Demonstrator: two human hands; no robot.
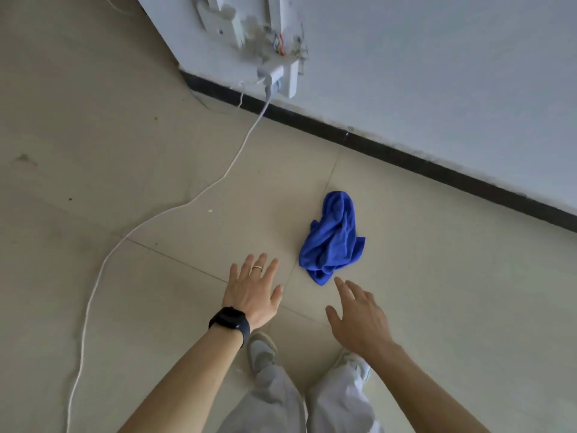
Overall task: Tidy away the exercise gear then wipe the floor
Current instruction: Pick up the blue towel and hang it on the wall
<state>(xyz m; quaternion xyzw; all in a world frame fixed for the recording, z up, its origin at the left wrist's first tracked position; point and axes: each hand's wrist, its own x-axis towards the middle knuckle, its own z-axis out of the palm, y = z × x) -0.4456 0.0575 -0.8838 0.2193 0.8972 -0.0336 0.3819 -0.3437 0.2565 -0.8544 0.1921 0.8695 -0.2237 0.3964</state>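
Floor [125, 151]: pale beige tiles, some dark marks, bare around the person's feet.
Wall [437, 73]: white, with a black skirting strip [406, 157] at its foot.
Cord [175, 210]: long white cable running from a wall plug [274, 78] across the tiles.
Cloth [332, 239]: crumpled blue microfibre rag, lying on the floor near the skirting.
Left hand [253, 292]: grip fully spread, holding nothing; black wristwatch [231, 323], ring.
Right hand [359, 317]: grip loosely spread, empty, fingertips just short of the cloth.
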